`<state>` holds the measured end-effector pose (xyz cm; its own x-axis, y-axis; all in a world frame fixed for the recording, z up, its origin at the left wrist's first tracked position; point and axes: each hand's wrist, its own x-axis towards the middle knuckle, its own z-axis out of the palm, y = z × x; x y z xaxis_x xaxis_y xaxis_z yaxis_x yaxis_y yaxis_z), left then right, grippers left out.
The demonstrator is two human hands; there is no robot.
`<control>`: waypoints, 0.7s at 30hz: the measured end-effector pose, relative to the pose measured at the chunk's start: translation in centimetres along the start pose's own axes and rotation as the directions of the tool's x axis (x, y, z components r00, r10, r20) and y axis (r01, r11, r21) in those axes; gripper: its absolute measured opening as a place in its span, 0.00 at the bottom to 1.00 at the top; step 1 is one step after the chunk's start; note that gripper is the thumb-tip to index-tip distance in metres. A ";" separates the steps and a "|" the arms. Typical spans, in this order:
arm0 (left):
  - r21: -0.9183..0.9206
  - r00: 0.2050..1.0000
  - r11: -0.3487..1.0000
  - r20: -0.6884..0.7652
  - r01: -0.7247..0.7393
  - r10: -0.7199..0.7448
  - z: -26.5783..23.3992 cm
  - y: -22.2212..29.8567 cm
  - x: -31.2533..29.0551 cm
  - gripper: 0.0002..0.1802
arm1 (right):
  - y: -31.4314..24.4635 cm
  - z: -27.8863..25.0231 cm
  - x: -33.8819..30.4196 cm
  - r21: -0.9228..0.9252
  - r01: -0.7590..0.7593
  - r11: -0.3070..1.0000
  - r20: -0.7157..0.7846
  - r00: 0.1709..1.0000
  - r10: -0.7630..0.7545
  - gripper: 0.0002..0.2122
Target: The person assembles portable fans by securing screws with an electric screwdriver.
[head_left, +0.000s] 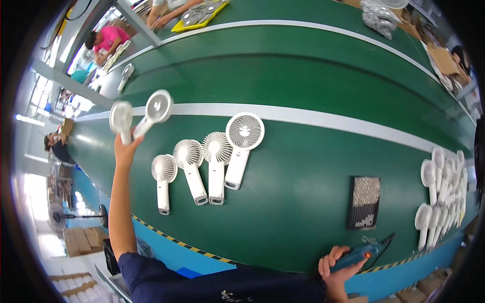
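Note:
My left hand (127,145) is raised at the far left, closed around the handles of two white handheld fans, a blurred one (121,118) and one with a round grille (158,107). To the right of that hand, several more white handheld fans lie on the green work surface, among them a left one (163,174), a middle one (217,161) and one with its head turned face up (244,132). Low at the right, my right hand (336,265) grips a teal electric screwdriver (356,256) with its tip pointing right.
Beyond the screwdriver sits a black tray of small screws (366,194). Rows of white fans (439,197) crowd the right edge. Past a pale rail (283,112) runs a green belt (303,76) with a single fan (126,77). Co-workers and a yellow tray (194,22) are at the far left.

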<state>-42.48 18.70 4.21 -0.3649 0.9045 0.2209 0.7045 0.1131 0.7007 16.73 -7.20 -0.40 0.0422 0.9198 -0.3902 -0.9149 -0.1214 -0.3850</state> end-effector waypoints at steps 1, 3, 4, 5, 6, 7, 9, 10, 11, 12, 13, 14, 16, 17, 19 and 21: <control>0.031 0.998 0.997 0.010 0.066 -0.066 0.1 -0.2 -1.3 0.23 | -0.1 0.1 -0.1 0.011 -0.003 1.000 -0.017 1.000 0.003 0.39; 0.029 0.990 0.992 0.058 0.127 -0.128 -0.2 -0.3 -3.4 0.23 | -0.4 0.3 -0.4 0.018 -0.027 0.999 0.010 1.000 0.027 0.38; 0.015 0.991 0.992 0.059 0.122 -0.123 -1.7 -2.1 -4.0 0.23 | -0.2 0.3 -0.3 0.052 -0.046 0.998 0.016 0.999 0.045 0.39; 0.026 0.983 0.984 0.035 0.177 -0.178 -2.8 -2.3 -5.4 0.25 | 0.1 0.1 0.1 0.013 -0.064 0.998 0.130 0.990 0.061 0.41; 0.045 0.962 0.965 0.078 0.257 -0.260 -1.9 -3.1 -5.1 0.25 | 0.1 -0.1 1.2 -0.025 -0.068 0.997 0.176 0.982 0.072 0.43; -0.184 0.991 0.973 0.026 0.136 -0.133 -3.2 -8.1 -5.0 0.26 | 0.3 0.6 1.2 -0.028 -0.084 0.996 0.134 0.987 0.087 0.43; -0.005 0.983 0.993 0.139 0.118 -0.116 -4.9 -9.6 -4.3 0.26 | 0.1 1.3 0.5 -0.139 0.014 0.990 0.215 0.977 0.016 0.44; 0.051 0.966 0.987 0.201 0.153 -0.160 -3.4 -4.9 -5.1 0.24 | -0.6 1.5 -0.1 -0.127 0.091 0.988 0.234 0.970 -0.060 0.44; 0.048 0.981 0.995 0.165 0.092 -0.098 -3.2 -4.2 -4.5 0.24 | -1.5 1.7 -0.9 -0.109 0.145 0.984 0.267 0.957 -0.111 0.45; 0.055 0.991 0.998 0.127 0.036 -0.043 -3.3 -4.4 -4.0 0.23 | -2.6 1.8 -1.7 -0.050 0.257 0.965 0.329 0.917 -0.227 0.44; 0.098 0.997 0.994 0.057 0.041 -0.047 -4.2 -4.8 -3.2 0.20 | -4.6 2.7 -2.2 -0.117 0.423 0.898 0.423 0.840 -0.341 0.42; -0.133 0.994 0.985 0.019 0.110 -0.109 -4.4 -3.5 -3.6 0.17 | -6.4 4.2 -2.7 -0.115 0.549 0.828 0.454 0.770 -0.448 0.41; -0.574 0.997 0.815 0.036 0.076 -0.067 -2.6 5.4 -7.4 0.13 | -9.4 5.0 -3.1 -0.128 0.780 0.612 0.434 0.599 -0.673 0.39; -0.776 0.989 0.615 0.141 0.142 -0.051 -0.7 8.6 -10.7 0.14 | -10.3 5.3 -2.6 -0.140 0.842 0.521 0.456 0.522 -0.720 0.39; -0.924 0.946 0.235 0.320 0.302 0.042 4.3 14.3 -17.4 0.19 | -11.2 5.1 -1.7 -0.119 0.890 0.440 0.484 0.439 -0.757 0.43; -0.766 0.766 0.027 0.643 0.643 0.007 11.0 19.1 -24.8 0.19 | -11.2 5.4 0.2 -0.153 0.876 0.458 0.448 0.474 -0.758 0.44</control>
<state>-13.23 2.93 4.66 0.1172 0.9579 -0.2622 -0.6816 0.2696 0.6802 24.77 -3.60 8.33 0.5338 0.6953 0.4812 -0.3202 0.6929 -0.6460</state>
